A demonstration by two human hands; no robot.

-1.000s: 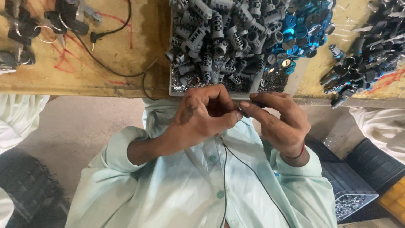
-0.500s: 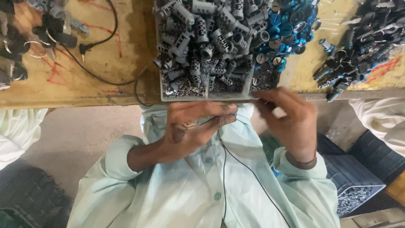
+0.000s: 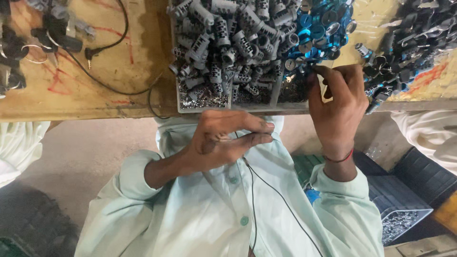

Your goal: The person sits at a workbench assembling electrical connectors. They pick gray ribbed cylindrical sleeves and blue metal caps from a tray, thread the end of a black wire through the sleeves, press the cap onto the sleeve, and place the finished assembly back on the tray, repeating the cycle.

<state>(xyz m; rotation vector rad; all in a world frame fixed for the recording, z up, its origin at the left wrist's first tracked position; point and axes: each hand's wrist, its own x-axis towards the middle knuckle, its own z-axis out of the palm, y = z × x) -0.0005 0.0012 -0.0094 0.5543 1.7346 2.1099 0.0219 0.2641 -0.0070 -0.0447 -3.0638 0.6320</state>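
Your left hand (image 3: 223, 143) hangs in front of your chest, below the table edge, its fingers curled in and pressed together with the thumb laid along them; something small and metallic glints inside the curl, but you cannot tell what it is. Your right hand (image 3: 339, 107) is up at the front rim of the divided tray (image 3: 228, 105), fingers bent and fingertips close together at the compartment of small silvery parts (image 3: 295, 81); whether they pinch one is hidden. Just above that compartment lies a heap of blue round caps (image 3: 319, 26). To its left, the tray's larger compartments are piled with grey ribbed cylinders (image 3: 228, 43). The tray sits on a worn wooden table (image 3: 114, 62) marked with red scribbles. A thin black cable (image 3: 109, 88) loops across the wood left of the tray. Right of your right hand lies a heap of dark metal parts (image 3: 409, 43).
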